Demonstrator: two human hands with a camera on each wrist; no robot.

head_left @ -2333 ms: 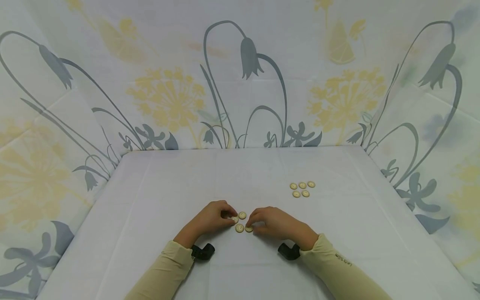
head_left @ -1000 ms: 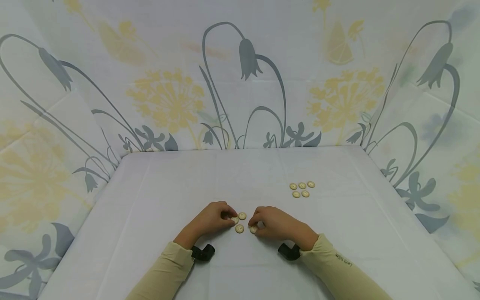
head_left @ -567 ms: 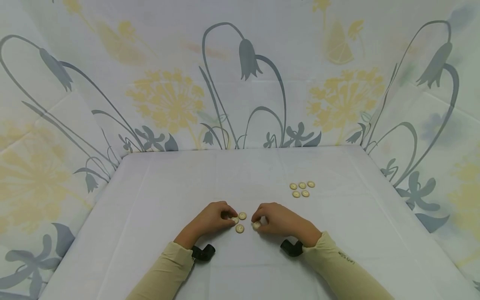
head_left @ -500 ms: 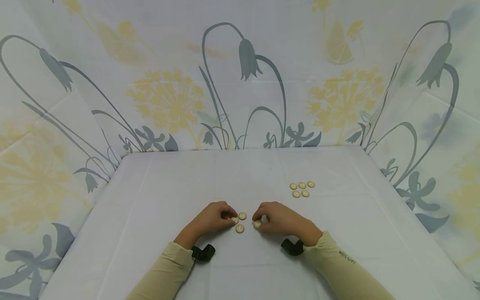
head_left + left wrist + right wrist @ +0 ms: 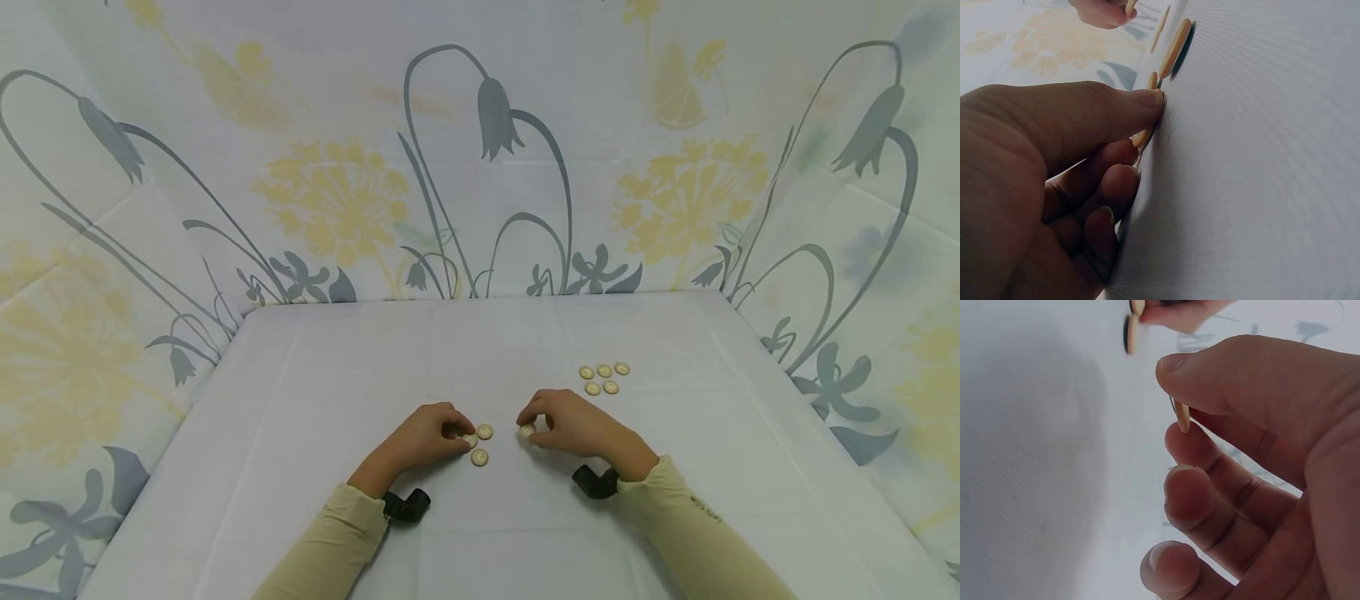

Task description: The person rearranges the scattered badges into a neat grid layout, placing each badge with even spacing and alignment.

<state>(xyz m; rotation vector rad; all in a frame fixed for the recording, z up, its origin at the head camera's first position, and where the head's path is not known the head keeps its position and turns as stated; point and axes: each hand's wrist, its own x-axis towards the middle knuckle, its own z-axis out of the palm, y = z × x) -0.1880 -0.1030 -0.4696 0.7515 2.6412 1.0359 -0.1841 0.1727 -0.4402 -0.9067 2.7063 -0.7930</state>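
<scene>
Moved the right hand (image 5: 573, 421) up the worktop (image 5: 375, 350) and outward since the frame half a second ago, taking along one button-like disc (image 5: 527, 431). Grips that disc by thumb and fingers (image 5: 1191, 444), apparently clear of the surface, with the remaining fingers spread apart below in the right wrist view. Puts it between the two groups, touching neither. Keeps the left hand (image 5: 423, 435) in its former spot, with thumb and fingers clamped on the left disc (image 5: 470, 440) of the near group, seemingly down on the worktop. Leaves two near discs unheld: an upper disc (image 5: 485, 432) just beside the left one, and a lower disc (image 5: 480, 457) nearer the body. Shows no shift in the five discs (image 5: 604, 371), laid in rows of three and two farther off to the right. Judged from this, cuts the near group to three, with one disc in transit and not yet set down. Hard to make out the markings on the faces.
</scene>
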